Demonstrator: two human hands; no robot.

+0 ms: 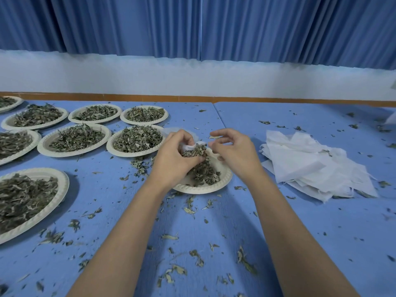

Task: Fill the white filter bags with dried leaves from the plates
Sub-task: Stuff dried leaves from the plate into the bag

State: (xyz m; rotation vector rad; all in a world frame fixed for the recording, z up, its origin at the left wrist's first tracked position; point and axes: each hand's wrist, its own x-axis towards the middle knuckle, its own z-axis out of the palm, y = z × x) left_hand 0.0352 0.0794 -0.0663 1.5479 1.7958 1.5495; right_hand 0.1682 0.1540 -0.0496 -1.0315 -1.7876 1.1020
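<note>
A white filter bag [194, 146], stuffed with dried leaves [192, 151], is held above a paper plate [222, 183] mid-way across the blue table [214, 221]. Your left hand [174, 156] grips bag and leaves; your right hand [232, 151] pinches its rim. Spare bags [310, 166] lie toward the right edge, full plates [137, 141] toward the left.

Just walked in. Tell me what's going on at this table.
A person is stuffing a white filter bag over a paper plate of dried leaves. The left hand grips the bag and a clump of leaves at its mouth; the right hand pinches the bag's other edge. Empty bags lie piled to the right, and more full plates wait on the left of the blue table.
</note>
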